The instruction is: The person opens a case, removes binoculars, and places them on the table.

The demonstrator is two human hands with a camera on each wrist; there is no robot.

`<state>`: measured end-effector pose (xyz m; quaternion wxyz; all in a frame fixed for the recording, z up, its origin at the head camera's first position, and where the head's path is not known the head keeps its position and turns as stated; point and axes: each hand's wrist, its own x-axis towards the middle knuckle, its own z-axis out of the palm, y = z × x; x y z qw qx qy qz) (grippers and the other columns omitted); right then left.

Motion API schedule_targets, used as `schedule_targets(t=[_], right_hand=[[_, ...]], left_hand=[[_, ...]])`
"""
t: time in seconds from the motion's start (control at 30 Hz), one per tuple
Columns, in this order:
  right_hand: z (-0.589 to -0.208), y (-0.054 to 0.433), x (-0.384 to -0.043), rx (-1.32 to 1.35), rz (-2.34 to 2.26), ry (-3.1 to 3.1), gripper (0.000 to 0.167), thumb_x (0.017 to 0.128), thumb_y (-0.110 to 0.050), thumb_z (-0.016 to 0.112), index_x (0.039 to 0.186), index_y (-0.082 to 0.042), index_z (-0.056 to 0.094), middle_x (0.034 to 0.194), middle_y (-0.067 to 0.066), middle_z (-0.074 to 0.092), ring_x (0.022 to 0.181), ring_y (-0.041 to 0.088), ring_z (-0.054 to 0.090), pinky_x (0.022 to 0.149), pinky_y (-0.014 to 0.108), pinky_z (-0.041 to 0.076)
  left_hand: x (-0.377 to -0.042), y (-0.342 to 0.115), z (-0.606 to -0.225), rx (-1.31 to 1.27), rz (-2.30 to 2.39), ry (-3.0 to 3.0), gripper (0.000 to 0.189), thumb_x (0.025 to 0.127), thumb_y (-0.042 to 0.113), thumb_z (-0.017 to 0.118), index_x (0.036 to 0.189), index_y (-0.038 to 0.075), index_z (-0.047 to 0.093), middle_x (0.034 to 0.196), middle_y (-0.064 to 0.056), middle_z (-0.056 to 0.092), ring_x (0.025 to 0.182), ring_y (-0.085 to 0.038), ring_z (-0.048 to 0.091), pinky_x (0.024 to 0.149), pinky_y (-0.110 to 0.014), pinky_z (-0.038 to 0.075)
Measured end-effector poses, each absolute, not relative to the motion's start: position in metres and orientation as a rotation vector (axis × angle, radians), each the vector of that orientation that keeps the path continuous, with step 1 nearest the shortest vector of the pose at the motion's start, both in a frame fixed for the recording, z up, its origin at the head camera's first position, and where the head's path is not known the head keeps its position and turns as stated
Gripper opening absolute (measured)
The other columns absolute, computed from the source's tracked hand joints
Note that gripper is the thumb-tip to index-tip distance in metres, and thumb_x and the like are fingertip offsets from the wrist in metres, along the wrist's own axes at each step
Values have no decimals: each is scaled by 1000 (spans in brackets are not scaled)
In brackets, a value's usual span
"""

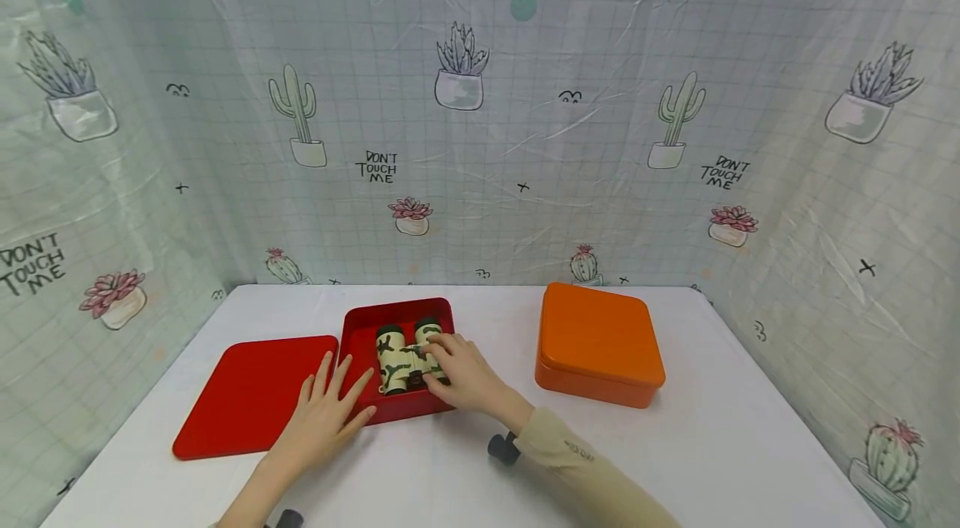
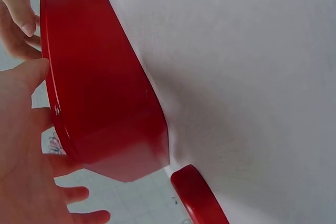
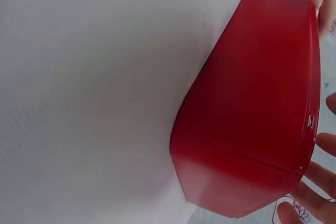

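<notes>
The left hand [image 1: 321, 418] extends, fingers spread, at the red box's [image 1: 401, 407] near-left rim. The right hand [image 1: 468, 376] arches over the binoculars [image 1: 392, 360] inside; its grip cannot be determined. Worktop [image 1: 495, 324] separates red and orange boxes [image 1: 600, 336].

The right arm wears a long beige sleeve [image 1: 600, 478] with a short row of small buttons [image 1: 579, 450] near its cuff. A dark, rounded device [image 1: 503, 450] juts from that wrist; a similar dark piece [image 1: 289, 520] shows beside the left forearm [image 1: 262, 490].
</notes>
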<state>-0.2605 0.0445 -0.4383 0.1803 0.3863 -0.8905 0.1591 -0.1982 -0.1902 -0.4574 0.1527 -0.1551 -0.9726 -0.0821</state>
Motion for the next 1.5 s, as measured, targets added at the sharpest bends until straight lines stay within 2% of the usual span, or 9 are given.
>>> schedule_targets(t=[0.43,0.77,1.17,1.5], right_hand=[[-438,38,-276,1114,198,-2574,41,84,-37,57,119,-18,52,121,1,52,108,14,46,81,32,42],[-432,30,-283,1150,77,-2609,52,82,-47,56,125,-19,49,127,2,50,116,19,44,91,48,42],[-436,23,-290,1150,-61,-2643,56,78,-56,55,125,-25,49,129,-1,50,118,17,42,94,48,39],[-440,18,-295,1135,-102,-2722,59,77,-58,55,127,-27,47,130,-5,48,120,16,38,97,52,35]], left_hand=[[-198,-188,-461,-406,-269,-2840,63,80,46,57,135,20,38,140,-24,29,131,-44,11,99,-67,18],[-197,-185,-461,-388,-285,-2881,71,78,48,57,137,16,33,144,-26,18,132,-44,4,99,-69,12],[-197,-185,-461,-414,-355,-2892,73,78,49,57,138,17,32,145,-26,15,135,-40,1,100,-69,6],[-197,-187,-463,-407,-386,-2907,74,76,50,59,138,18,33,145,-25,15,134,-41,0,100,-69,6]])
